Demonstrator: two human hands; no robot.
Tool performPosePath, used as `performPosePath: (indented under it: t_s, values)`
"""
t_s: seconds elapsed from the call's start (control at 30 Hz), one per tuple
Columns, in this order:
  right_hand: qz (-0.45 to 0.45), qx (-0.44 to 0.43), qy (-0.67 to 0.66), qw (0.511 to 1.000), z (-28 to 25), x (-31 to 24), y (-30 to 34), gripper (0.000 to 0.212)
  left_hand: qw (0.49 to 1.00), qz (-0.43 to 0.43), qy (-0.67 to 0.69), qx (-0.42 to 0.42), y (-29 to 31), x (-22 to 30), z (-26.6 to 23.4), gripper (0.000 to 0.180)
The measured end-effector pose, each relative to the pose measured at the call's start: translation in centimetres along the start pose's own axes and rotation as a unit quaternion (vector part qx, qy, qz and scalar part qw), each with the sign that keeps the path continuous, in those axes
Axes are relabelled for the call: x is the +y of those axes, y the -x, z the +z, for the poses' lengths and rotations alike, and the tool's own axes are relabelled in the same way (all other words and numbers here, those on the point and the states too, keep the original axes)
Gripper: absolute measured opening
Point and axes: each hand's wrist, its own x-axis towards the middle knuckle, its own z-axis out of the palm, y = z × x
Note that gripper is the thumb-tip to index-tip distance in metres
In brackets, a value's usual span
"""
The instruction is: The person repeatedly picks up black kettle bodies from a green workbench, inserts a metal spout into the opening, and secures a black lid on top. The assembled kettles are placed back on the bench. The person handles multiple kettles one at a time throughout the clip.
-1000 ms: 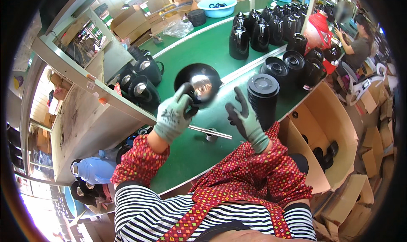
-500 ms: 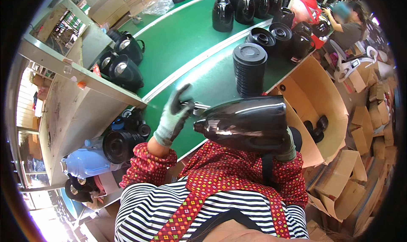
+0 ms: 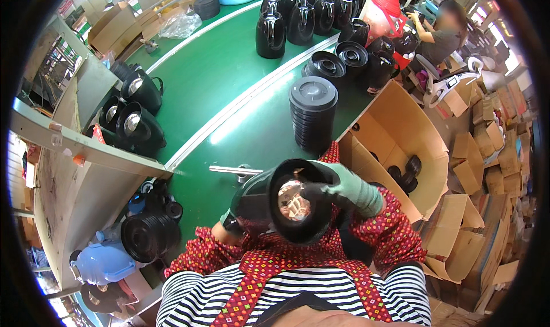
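At the near side of the green counter (image 3: 229, 101), a black jug (image 3: 259, 200) is held tilted between two gloved hands. The right hand (image 3: 344, 188) has its fingers over the rim into the mouth, how tightly is unclear; the left hand (image 3: 229, 220) is mostly hidden behind, grip untold. A weak hold could let the smooth shell slip or strike the metal rod (image 3: 232, 169). It looks glossy, wide-mouthed, with a silvery liner (image 3: 292, 205).

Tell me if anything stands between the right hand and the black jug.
Nothing visible does: the right hand is at the black jug, over its open end. The metal rod is beyond them, not in between.
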Motion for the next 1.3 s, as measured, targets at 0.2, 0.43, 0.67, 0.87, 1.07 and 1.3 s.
performPosePath:
  t_s: [0.2, 0.43, 0.67, 0.87, 1.07, 1.3]
  values:
    - [-0.104, 0.227, 0.654, 0.714, -6.4, -3.0, -11.1, 0.085, 0.996, 0.022, -0.043, 0.073, 0.8, 0.2, -1.9, 0.056]
    - [0.079, 0.178, 0.637, 0.746, -10.6, -0.1, -15.1, 0.096, 0.972, 0.045, -0.206, 0.101, 1.5, 1.0, -2.4, 0.053]
    - [-0.243, 0.214, 0.356, 0.877, -4.3, -0.2, -2.8, 0.094, 0.996, 0.041, -0.081, 0.020, -0.4, 0.4, -1.1, 0.052]
    - [-0.182, 0.243, 0.273, 0.913, 1.6, -0.1, 5.7, 0.097, 0.993, -0.036, 0.102, 0.037, -1.0, -7.0, -5.9, 0.051]
    - [-0.198, 0.273, 0.234, 0.912, 1.8, 1.7, 10.0, 0.097, 0.996, -0.055, 0.064, -0.018, -2.2, -4.9, -0.7, 0.052]
    - [-0.265, 0.257, 0.272, 0.889, 1.1, 2.2, 12.1, 0.100, 0.993, -0.080, 0.030, -0.076, -3.7, -3.8, 2.8, 0.057]
